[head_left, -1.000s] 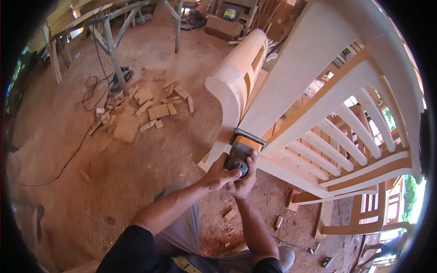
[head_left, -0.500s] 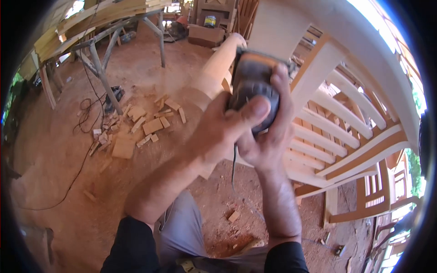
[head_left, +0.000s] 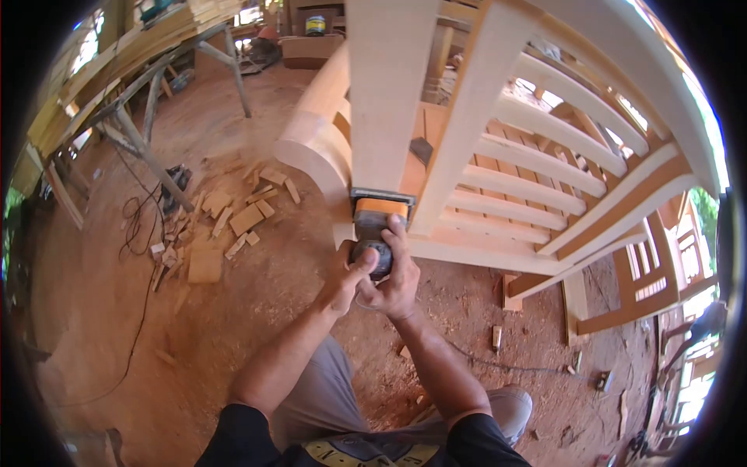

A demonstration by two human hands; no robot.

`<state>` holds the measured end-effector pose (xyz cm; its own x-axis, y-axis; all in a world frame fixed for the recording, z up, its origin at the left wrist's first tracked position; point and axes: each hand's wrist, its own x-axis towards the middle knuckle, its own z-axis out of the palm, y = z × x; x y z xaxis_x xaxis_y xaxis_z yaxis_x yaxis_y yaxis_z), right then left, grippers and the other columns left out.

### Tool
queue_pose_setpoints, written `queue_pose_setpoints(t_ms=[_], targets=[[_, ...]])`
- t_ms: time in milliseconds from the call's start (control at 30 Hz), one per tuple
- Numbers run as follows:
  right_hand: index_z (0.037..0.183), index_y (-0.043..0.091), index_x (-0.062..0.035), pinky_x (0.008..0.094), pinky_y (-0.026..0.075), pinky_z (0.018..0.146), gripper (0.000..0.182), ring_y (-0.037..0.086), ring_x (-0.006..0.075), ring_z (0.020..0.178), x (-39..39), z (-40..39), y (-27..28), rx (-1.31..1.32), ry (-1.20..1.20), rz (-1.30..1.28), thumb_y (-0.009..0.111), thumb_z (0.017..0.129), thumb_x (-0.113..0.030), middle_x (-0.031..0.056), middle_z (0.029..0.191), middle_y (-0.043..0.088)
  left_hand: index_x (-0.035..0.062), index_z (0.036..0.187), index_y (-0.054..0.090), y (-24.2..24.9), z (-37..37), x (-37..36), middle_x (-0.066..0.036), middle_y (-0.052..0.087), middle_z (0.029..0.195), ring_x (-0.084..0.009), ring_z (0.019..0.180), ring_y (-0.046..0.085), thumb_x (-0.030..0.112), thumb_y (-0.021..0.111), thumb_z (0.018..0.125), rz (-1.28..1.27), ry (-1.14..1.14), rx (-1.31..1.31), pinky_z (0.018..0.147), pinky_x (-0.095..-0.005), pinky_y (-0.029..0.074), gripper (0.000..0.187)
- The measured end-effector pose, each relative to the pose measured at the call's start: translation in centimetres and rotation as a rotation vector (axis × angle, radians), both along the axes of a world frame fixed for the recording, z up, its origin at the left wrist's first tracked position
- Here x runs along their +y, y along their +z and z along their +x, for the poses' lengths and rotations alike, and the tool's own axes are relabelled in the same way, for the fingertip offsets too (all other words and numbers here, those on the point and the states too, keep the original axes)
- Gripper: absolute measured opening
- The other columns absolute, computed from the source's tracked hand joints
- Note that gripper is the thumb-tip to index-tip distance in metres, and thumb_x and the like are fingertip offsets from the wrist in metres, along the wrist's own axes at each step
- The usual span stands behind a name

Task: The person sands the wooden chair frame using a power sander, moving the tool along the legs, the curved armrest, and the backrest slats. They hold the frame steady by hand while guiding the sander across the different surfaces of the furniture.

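Sander sits dead centre, both your hands wrapped on it. Long axis runs 12 to 6: orange pad end points to 12, flat against the lower end of the pale wooden post, dark rounded body points to 6 toward you. Your left hand closes on the body from 7 o'clock, thumb across the top; your right hand closes on it from 5 o'clock. No readable brand or writing on the tool. Offcuts lie on the dirt floor at 9 o'clock.
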<state>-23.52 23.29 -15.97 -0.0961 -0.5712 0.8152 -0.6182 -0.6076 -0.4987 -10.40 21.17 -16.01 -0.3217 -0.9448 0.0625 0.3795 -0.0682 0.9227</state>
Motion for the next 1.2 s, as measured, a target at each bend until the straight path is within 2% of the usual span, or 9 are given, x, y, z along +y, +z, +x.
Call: queue_pose_setpoints(t_ms=[100, 167, 267, 467, 567, 733, 833, 933, 1200], targets=[[0.141, 0.05, 0.0029, 0.0466, 0.056, 0.105, 0.077, 0.061, 0.0472, 0.133, 1.2, 0.2, -2.0, -0.045, -0.05, 0.015, 0.082, 0.077, -0.025, 0.0338, 0.149, 0.054, -0.0077, 0.129, 0.05, -3.3, -0.8, 0.9, -0.017, 0.063, 0.12, -0.0227, 0.108, 0.066, 0.055, 0.077, 0.094, 0.11, 0.028, -0.024, 0.088, -0.0336, 0.056, 0.076], [0.141, 0.05, 0.0033, 0.0467, 0.057, 0.105, 0.078, 0.061, 0.0472, 0.132, 2.7, 0.2, -4.4, -0.049, -0.078, 0.063, 0.082, 0.077, -0.025, 0.0338, 0.15, 0.053, -0.0072, 0.132, 0.051, -4.2, -0.9, 2.3, -0.016, 0.063, 0.123, -0.0227, 0.111, 0.066, 0.047, 0.076, 0.097, 0.166, -0.032, 0.01, 0.092, -0.035, 0.056, 0.069], [0.141, 0.05, 0.0043, 0.0468, 0.057, 0.104, 0.079, 0.061, 0.0473, 0.133, 4.0, 0.2, -8.4, -0.043, -0.092, 0.136, 0.082, 0.076, -0.026, 0.0341, 0.15, 0.053, -0.0049, 0.134, 0.054, -8.9, -0.6, 3.2, -0.015, 0.063, 0.126, -0.0221, 0.112, 0.066, 0.036, 0.074, 0.098, 0.298, -0.06, 0.071, 0.097, -0.0367, 0.055, 0.058], [0.139, 0.051, 0.0077, 0.0468, 0.056, 0.106, 0.075, 0.059, 0.048, 0.134, 4.2, -0.5, -13.1, -0.002, -0.046, 0.248, 0.082, 0.076, -0.021, 0.0355, 0.152, 0.049, -0.0023, 0.139, 0.055, -14.0, -1.2, 3.1, -0.014, 0.064, 0.13, -0.0228, 0.116, 0.065, 0.027, 0.067, 0.093, 0.415, -0.045, 0.066, 0.098, -0.0366, 0.054, 0.056], [0.138, 0.051, 0.0081, 0.0468, 0.055, 0.107, 0.076, 0.059, 0.0486, 0.134, 3.3, -1.4, -14.0, -0.001, -0.003, 0.249, 0.083, 0.076, -0.02, 0.0364, 0.152, 0.049, -0.0026, 0.138, 0.053, -15.7, -1.9, 1.6, -0.014, 0.063, 0.129, -0.0224, 0.117, 0.064, 0.025, 0.065, 0.091, 0.378, -0.09, 0.11, 0.098, -0.0358, 0.054, 0.056], [0.139, 0.051, 0.007, 0.0506, 0.053, 0.11, 0.075, 0.058, 0.0519, 0.133, 1.6, -2.7, -15.1, 0.051, 0.081, 0.191, 0.082, 0.077, -0.019, 0.038, 0.153, 0.047, -0.0059, 0.134, 0.047, -15.8, -2.6, 0.5, -0.016, 0.061, 0.124, -0.0238, 0.115, 0.063, 0.025, 0.069, 0.086, 0.221, -0.007, 0.093, 0.097, -0.0377, 0.054, 0.061], [0.139, 0.051, 0.0069, 0.0504, 0.052, 0.111, 0.074, 0.058, 0.052, 0.134, 1.4, -2.4, -15.5, 0.026, 0.061, 0.165, 0.081, 0.077, -0.02, 0.0385, 0.152, 0.047, -0.006, 0.128, 0.048, -16.3, -2.5, 0.8, -0.017, 0.061, 0.122, -0.0226, 0.113, 0.063, 0.031, 0.076, 0.088, 0.172, 0.092, -0.052, 0.095, -0.0366, 0.054, 0.061], [0.139, 0.052, 0.0065, 0.0503, 0.053, 0.109, 0.072, 0.059, 0.0517, 0.133, 1.2, -2.1, -15.2, 0.017, 0.043, 0.152, 0.08, 0.078, -0.02, 0.0377, 0.152, 0.048, -0.0049, 0.124, 0.049, -15.7, -2.8, 1.0, -0.018, 0.061, 0.12, -0.0217, 0.111, 0.064, 0.037, 0.083, 0.089, 0.088, 0.127, -0.067, 0.094, -0.0353, 0.055, 0.064], [0.138, 0.055, 0.0056, 0.049, 0.056, 0.105, 0.068, 0.061, 0.0501, 0.131, 0.9, -1.2, -13.4, 0.006, 0.061, 0.157, 0.078, 0.079, -0.02, 0.035, 0.152, 0.05, -0.0066, 0.134, 0.045, -12.5, -2.3, 0.8, -0.016, 0.061, 0.124, -0.0204, 0.112, 0.064, 0.034, 0.082, 0.092, 0.071, 0.122, -0.069, 0.093, -0.0343, 0.056, 0.069]])
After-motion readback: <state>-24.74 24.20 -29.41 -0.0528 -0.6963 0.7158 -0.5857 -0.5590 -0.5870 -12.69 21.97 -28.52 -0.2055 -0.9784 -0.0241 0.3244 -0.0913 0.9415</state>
